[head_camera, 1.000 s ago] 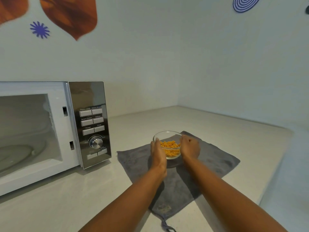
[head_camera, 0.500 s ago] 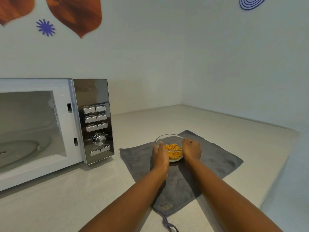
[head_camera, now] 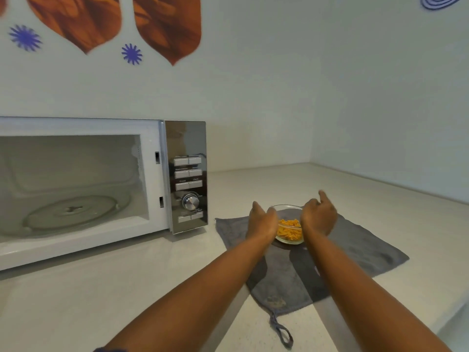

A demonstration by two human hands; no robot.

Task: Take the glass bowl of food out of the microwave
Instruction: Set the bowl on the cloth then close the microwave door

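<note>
The glass bowl [head_camera: 289, 232] of orange pasta rests on a grey towel [head_camera: 355, 247] on the counter, right of the microwave [head_camera: 83, 189]. My left hand [head_camera: 261, 221] hovers at the bowl's left side, fingers loose and off the glass. On the other side, my right hand [head_camera: 318, 215] is lifted a little above the rim, fingers spread, holding nothing. The microwave's cavity is open to view, with only its bare glass turntable [head_camera: 73, 212] inside.
The microwave's chrome control panel [head_camera: 189, 176] with a knob stands just left of the towel. White walls meet in a corner behind. The pale counter [head_camera: 152, 283] runs to an edge at the right.
Both hands have let go of the bowl and lifted off it; the bowl now sits on the towel. The view has shifted so the microwave cavity shows more.
</note>
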